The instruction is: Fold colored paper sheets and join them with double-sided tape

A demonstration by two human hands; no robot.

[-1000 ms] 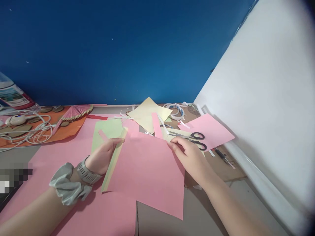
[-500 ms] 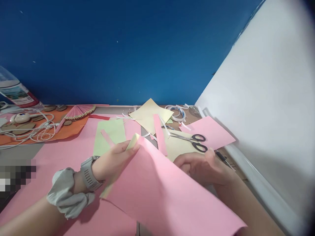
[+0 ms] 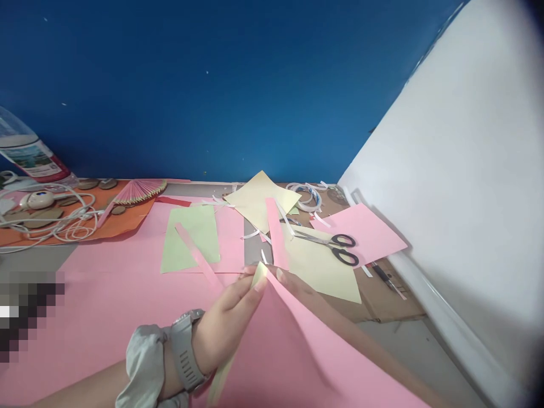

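Observation:
My left hand point(image 3: 232, 320), with a grey watch and a scrunchie on the wrist, pinches the top corner of a pink paper sheet point(image 3: 293, 351) together with a pale green strip point(image 3: 258, 276). The sheet is lifted and tilted toward me. My right hand point(image 3: 289, 279) is almost wholly hidden behind the sheet; only fingertips show at its top edge, beside the left fingers. Black-handled scissors point(image 3: 338, 247) lie to the right on a yellow sheet point(image 3: 323, 266).
A large pink sheet point(image 3: 106, 306) covers the table. On it lie a green sheet point(image 3: 191, 238) and pink strips. Farther back are a yellow sheet, tape rolls point(image 3: 306, 194), a folded pink fan point(image 3: 138, 191), white cables point(image 3: 55, 218) and an orange sheet. A white board point(image 3: 459, 187) leans at the right.
The pink sheet was lifted off the table and swung toward me. My left hand moved right and nearer with its corner. My right hand went behind the sheet.

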